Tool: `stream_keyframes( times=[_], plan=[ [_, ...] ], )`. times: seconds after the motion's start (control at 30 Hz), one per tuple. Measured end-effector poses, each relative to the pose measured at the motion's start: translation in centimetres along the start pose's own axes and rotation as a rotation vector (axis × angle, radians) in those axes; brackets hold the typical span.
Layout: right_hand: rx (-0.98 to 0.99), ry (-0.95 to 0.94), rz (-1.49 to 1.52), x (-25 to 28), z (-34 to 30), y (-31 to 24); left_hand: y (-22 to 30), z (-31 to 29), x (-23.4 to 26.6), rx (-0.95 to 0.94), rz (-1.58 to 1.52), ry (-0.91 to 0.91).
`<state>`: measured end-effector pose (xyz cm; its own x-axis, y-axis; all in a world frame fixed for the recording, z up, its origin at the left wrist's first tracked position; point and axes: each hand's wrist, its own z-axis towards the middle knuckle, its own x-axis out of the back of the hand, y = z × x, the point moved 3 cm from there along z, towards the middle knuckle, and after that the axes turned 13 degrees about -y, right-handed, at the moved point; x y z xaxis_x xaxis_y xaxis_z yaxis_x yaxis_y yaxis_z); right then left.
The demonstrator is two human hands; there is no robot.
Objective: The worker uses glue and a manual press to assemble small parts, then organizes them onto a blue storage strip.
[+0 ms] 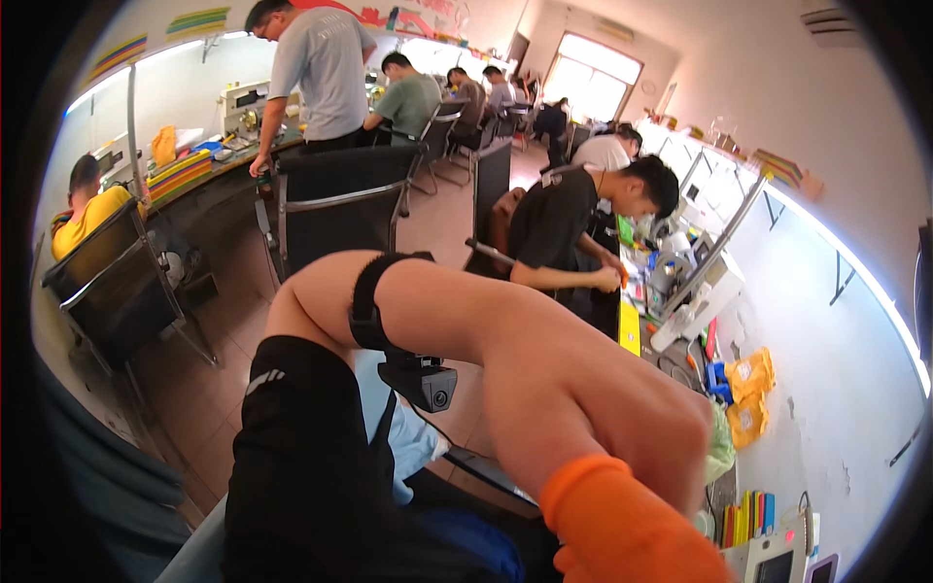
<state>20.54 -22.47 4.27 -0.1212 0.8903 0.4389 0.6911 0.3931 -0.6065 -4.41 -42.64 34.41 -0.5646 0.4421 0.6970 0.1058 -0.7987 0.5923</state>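
My left arm comes up from the lower left, out of a black sleeve (292, 466), bends sharply and crosses the middle of the view. Around the wrist runs a black strap (367, 303) with a small dark camera (428, 385) hanging below it. My left hand (593, 389) is raised close to the lens, knuckles bent and slightly blurred; one digit wears an orange cover (622, 515) that runs off the lower edge. The fingertips are hidden, and whether they hold anything does not show. Pale green crumpled plastic (721, 445) peeks out behind the knuckles. My right hand is out of view.
Beside the right-hand bench a person in black (564, 219) works with both hands. Black chairs (335, 204) and other people fill the left and back. Yellow bags (753, 389), coloured stacks (748, 515) and a white device (777, 554) stand at the right.
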Motion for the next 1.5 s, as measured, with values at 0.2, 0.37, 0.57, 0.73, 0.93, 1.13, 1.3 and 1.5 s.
stream_keyframes(
  times=[0.2,0.37,0.57,0.73,0.93,1.13,1.3,1.5],
  plan=[
    [0.006,0.013,0.059,0.2,-0.6,-1.8,-1.4,-0.2,1.7,-0.059,0.420,-0.102],
    [-0.015,0.024,0.084,-0.4,-1.5,-1.3,-2.6,0.6,0.0,-0.063,0.288,-0.092],
    [-0.021,0.016,0.100,-0.6,-0.8,-1.5,-2.6,-0.7,-0.4,-0.039,0.138,-0.073],
    [-0.039,-0.003,0.093,-0.5,-0.3,-1.8,-3.8,-1.5,-0.4,-0.022,0.016,-0.030],
    [-0.087,-0.012,0.082,-0.1,-1.2,-1.6,-6.1,-1.9,-0.3,-0.036,-0.134,0.028],
    [-0.081,-0.015,0.082,0.4,-0.8,-2.2,-6.2,-2.4,-1.6,-0.018,-0.266,0.049],
    [-0.096,-0.032,0.136,0.6,-2.7,-4.0,-6.5,-2.0,-2.1,-0.014,-0.380,0.051],
    [-0.140,-0.095,0.052,0.8,-1.1,-1.5,-6.5,-2.2,-2.4,-0.002,-0.515,0.037]
  ],
)
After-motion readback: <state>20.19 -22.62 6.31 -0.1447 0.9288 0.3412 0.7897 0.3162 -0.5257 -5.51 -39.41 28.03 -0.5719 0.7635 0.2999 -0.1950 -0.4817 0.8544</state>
